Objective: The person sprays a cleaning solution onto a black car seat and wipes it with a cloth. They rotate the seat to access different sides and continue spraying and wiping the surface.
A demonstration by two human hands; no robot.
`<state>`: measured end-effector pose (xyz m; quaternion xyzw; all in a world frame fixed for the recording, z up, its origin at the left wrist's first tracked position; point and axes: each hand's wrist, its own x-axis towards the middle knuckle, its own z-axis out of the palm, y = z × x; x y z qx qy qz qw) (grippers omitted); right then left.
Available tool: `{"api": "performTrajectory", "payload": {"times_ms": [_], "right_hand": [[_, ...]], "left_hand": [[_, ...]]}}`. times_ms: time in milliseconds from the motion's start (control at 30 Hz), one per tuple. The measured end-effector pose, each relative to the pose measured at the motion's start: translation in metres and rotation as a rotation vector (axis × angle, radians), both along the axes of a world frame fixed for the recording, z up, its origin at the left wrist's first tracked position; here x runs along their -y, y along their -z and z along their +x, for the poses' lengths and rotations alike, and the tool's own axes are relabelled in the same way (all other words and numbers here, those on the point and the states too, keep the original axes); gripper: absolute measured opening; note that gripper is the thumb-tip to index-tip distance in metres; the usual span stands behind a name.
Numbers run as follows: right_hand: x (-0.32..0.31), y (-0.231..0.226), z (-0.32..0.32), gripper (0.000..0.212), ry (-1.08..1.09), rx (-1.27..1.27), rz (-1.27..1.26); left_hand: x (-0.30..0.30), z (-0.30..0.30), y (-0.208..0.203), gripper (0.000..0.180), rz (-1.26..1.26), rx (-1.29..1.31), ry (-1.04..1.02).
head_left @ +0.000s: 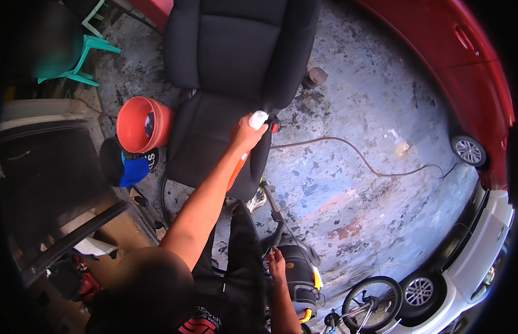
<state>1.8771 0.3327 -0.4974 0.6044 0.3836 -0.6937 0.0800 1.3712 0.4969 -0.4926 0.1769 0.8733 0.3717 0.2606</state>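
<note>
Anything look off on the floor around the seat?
Two things: the floor is patchy, its pale coating apparently worn to darker spots; and a thin hose or cable trails loose across it, right of the black car seat, possibly a trip hazard.

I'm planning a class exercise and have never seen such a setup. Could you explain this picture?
There is no robot: a person works with two bare hands. The one picture comes from a wide fisheye camera on their head, looking down, so straight edges bend near the rim. The left hand holds what looks like a spray bottle, white-topped, over a dark car seat. The right hand is lower, beside a dark tube; whether it grips it is unclear. An orange bucket is left of the seat, and a red car stands on the patchy floor at right.
</note>
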Motion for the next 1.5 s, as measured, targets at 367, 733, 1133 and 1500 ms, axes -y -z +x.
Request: {"api": "performTrajectory", "payload": {"times_ms": [367,733,1133,1500], "right_hand": [[0.016,0.027,0.002,0.069,-0.126,-0.024,0.075],[0.041,0.015,-0.052,0.065,-0.233,-0.024,0.119],[0.172,0.032,-0.133,0.074,-0.288,-0.107,0.111],[0.299,0.043,-0.111,0.074,-0.248,-0.136,0.029]], "left_hand": [[0.094,0.005,0.021,0.041,-0.023,-0.037,-0.090],[0.199,-0.005,0.020,0.038,-0.103,-0.040,-0.185],[0.367,0.011,0.012,0.033,-0.225,-0.110,0.026],[0.491,0.058,0.029,0.031,-0.410,-0.020,0.353]]}}
